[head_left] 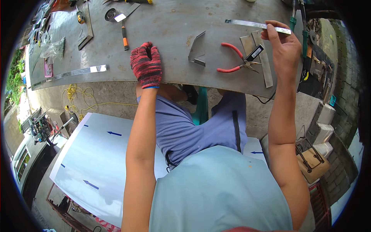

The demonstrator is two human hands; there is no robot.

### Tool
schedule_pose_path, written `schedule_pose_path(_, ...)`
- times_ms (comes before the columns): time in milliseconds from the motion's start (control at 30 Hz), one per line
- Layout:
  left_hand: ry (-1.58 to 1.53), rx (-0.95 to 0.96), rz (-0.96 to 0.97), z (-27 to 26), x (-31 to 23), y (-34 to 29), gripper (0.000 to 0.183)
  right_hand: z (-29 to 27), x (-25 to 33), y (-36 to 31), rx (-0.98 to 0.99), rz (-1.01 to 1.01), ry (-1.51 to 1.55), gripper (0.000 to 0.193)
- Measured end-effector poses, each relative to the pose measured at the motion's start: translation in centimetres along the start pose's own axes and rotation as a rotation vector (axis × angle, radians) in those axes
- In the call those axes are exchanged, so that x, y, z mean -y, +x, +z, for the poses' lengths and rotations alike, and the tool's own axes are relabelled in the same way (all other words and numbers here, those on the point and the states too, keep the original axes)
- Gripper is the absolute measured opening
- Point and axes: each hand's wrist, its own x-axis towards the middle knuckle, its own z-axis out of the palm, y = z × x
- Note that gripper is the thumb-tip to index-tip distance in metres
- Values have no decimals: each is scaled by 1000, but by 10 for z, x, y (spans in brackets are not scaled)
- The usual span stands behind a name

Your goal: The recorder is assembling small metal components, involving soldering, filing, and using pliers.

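My left hand [146,65], in a red knit glove, rests flat on the grey metal worktable [170,27] near its front edge, holding nothing. My bare right hand [283,46] is raised at the table's right side, its fingers pinched on one end of a thin shiny metal strip [247,24] that runs off to the left above the tabletop. Just below that hand lie red-handled pliers [234,58] and a flat grey metal bar [263,62]. A bent metal bracket [198,49] stands between my two hands.
An orange-handled tool [125,36] and a metal ring [111,14] lie at the table's far side, a long shiny strip [77,72] at the front left. A large white sheet with blue arrows [96,162] lies on the floor, beside a yellow cord [79,96]. Green-handled tools [297,19] sit far right.
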Motion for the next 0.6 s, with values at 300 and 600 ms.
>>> schedule_pose_path(300,17,-8,-45,3,3,-5,21,63,16,-82,262,-85,-181,11)
schedule_pose_path(600,11,-3,-20,1,2,-4,21,80,15,-83,383,-209,-245,12)
